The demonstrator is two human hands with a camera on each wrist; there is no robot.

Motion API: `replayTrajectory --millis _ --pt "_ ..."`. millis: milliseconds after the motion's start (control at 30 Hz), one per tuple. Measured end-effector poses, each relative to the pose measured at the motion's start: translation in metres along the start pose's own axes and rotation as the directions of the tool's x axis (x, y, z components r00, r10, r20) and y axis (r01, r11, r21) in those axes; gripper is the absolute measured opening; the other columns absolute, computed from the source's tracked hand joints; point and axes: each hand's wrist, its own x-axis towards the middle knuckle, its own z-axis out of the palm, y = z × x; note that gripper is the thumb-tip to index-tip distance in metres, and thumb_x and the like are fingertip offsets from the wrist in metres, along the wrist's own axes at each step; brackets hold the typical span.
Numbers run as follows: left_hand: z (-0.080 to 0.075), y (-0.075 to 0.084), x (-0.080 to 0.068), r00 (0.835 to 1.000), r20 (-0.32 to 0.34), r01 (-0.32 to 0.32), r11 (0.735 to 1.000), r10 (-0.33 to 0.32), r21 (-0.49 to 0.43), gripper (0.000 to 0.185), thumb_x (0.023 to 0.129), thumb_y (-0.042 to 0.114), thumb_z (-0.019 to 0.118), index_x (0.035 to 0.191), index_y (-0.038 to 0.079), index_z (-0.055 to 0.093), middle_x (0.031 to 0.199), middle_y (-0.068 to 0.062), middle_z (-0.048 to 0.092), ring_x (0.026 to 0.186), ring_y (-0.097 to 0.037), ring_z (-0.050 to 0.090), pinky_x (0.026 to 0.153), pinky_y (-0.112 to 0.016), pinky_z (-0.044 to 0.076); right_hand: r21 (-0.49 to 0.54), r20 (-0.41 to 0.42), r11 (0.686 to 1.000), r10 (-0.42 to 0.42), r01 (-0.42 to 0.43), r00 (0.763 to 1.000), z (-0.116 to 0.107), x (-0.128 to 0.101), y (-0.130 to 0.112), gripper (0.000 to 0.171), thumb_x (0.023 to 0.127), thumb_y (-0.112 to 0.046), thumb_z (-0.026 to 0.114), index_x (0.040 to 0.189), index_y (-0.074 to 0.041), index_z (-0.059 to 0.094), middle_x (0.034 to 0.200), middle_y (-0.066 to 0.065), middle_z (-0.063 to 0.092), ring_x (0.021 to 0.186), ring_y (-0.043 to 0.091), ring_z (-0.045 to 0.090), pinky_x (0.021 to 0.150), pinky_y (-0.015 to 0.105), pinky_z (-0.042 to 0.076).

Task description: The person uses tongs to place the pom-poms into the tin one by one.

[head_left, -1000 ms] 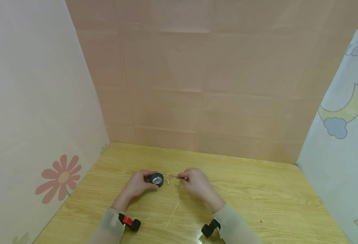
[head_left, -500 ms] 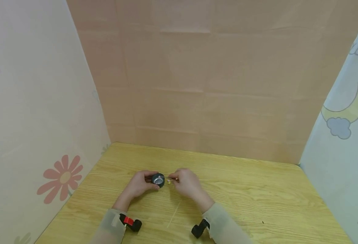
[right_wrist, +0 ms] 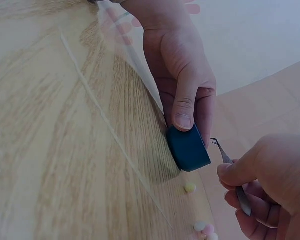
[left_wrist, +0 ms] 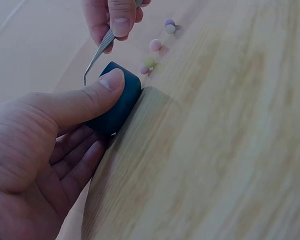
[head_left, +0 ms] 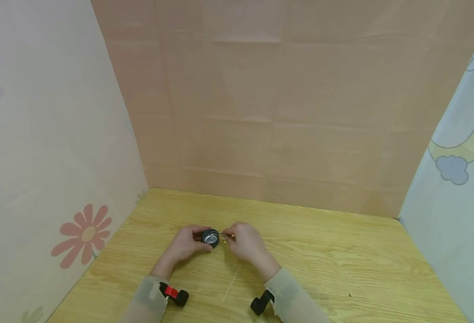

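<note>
Setting was a small staged recording booth, not a lived-in room. A wooden table (head_left: 342,269) stood boxed in on three sides: a plain creased tan backdrop (head_left: 281,112) behind, a flower-print sheet (head_left: 51,157) on the left, a moon-and-cloud sheet (head_left: 459,157) on the right. No furniture or fixtures showed.

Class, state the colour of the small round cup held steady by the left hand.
Dark teal-blue outside; the cup shows best in the right wrist view.

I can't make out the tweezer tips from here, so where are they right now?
In the left wrist view the tweezers, pinched by the right hand, point their bent tips over the rim of the small dark cup that the left hand holds.
</note>
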Motion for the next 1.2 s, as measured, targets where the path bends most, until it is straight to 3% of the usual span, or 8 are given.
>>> replayTrajectory --millis 333,667,1200 --pt "0.000 0.001 -0.001 1.000 -0.002 -0.001 1.000 0.001 0.013 0.058 0.083 0.014 0.095 0.136 0.006 0.073 0.130 -0.013 0.072 0.114 -0.026 0.072 0.097 -0.043 0.059 0.020 -0.005 1.000 0.010 -0.010 1.000 -0.001 -0.001 0.002 0.016 0.097 -0.014 0.079 0.110 -0.019 0.087 0.097 -0.003 0.075 0.080 0.008 0.067 0.065 0.027 0.055" --pt "0.001 0.000 -0.001 1.000 -0.013 0.005 1.000 -0.005 0.012 0.058 0.081 0.015 0.096 0.135 0.007 0.074 0.130 -0.012 0.072 0.114 -0.026 0.071 0.097 -0.042 0.059 0.042 -0.003 0.998 0.050 -0.050 0.999 -0.007 -0.006 0.006 0.017 0.097 -0.015 0.079 0.112 -0.017 0.086 0.101 -0.002 0.076 0.087 0.013 0.071 0.069 0.031 0.058" --pt "0.002 0.003 -0.001 1.000 -0.026 0.014 1.000 -0.013 0.026 0.059 0.080 0.014 0.097 0.134 0.007 0.075 0.129 -0.013 0.071 0.113 -0.027 0.071 0.097 -0.043 0.059 0.069 -0.031 0.991 0.115 -0.113 0.993 -0.022 -0.017 0.027 0.015 0.098 -0.017 0.080 0.112 -0.017 0.086 0.104 -0.001 0.078 0.087 0.013 0.071 0.070 0.033 0.058"
